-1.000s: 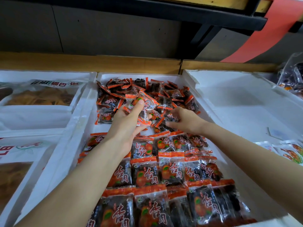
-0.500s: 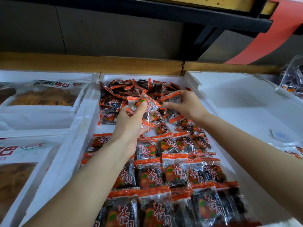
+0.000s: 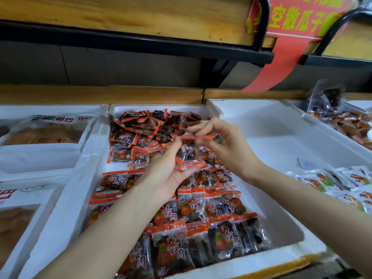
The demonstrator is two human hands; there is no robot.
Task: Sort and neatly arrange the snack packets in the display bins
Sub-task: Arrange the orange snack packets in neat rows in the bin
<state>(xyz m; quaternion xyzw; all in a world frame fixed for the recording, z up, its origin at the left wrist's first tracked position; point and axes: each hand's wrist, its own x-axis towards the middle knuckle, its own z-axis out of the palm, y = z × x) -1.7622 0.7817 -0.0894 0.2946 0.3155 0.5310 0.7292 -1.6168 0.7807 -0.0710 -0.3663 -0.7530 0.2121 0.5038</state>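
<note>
A white foam bin (image 3: 80,198) holds orange-and-black snack packets. Its near half carries neat rows of packets (image 3: 193,210); a loose heap of packets (image 3: 145,131) fills the far end. My left hand (image 3: 167,174), palm up above the middle of the bin, cradles a small stack of packets (image 3: 187,158). My right hand (image 3: 225,141) hovers just beyond it and pinches one blurred packet (image 3: 201,136) by its orange edge, right over the stack.
Left are foam bins with large bags of golden chips (image 3: 46,129). Right stands a mostly bare white bin (image 3: 281,137) with white-green packets (image 3: 342,184) at its near corner. Dark bagged snacks (image 3: 330,101) sit far right. A wooden shelf with a black rail (image 3: 141,43) hangs overhead.
My right hand picked a packet out of the loose heap and brought it over to my left hand. The left hand turned palm up with its stack. The view shifted upward.
</note>
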